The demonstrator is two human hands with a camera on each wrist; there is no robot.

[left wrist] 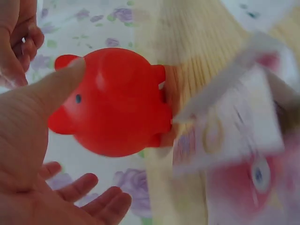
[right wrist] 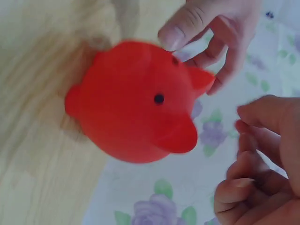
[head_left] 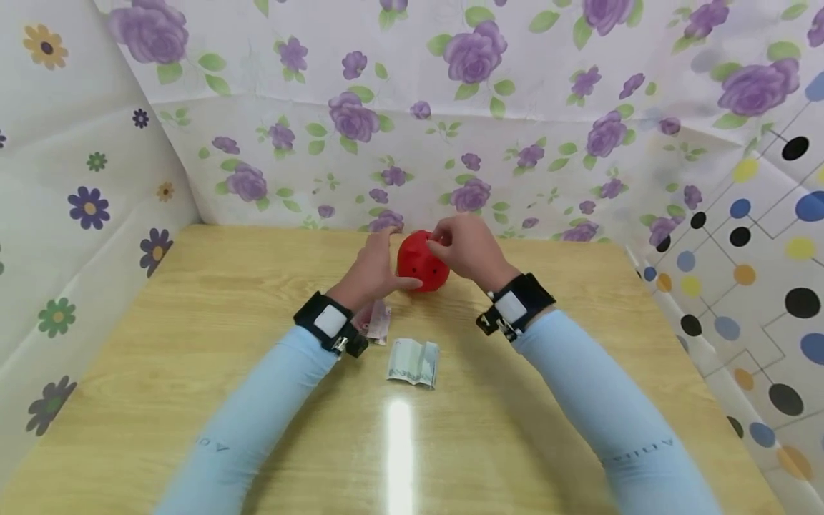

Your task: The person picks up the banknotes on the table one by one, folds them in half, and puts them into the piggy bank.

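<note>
1. Both arms reach forward over the table (head_left: 528, 429), light blue sleeves (head_left: 273, 393) running up to black wrist straps (head_left: 307, 313), with the hands on either side of the red pig (head_left: 423, 266).
2. Left hand (head_left: 373, 272) comes in from the pig's left as the wearer sees it. Its grip is spread wide, thumb stretched across the near side of the pig and the other fingers reaching out past it. Can't really tell if the thumb is touching.
3. Right hand (head_left: 473, 247) is bent in at the wrist on the other side, up near the pig's top. Its grip is closed, fingers curled in and the thumb tip right up by the index fingertip. The right wrist view shows a gap between it and the pig.
4. The pig itself is rounded, smooth and bright red, with pointy ears, dark dot eyes and stubby feet. It stands upright near the table's far edge, face toward the wearer.
5. Pinkish folded notes (head_left: 380, 325) lie near the left wrist, and a creased pale green note (head_left: 412, 363) sits closer to the wearer.
</note>
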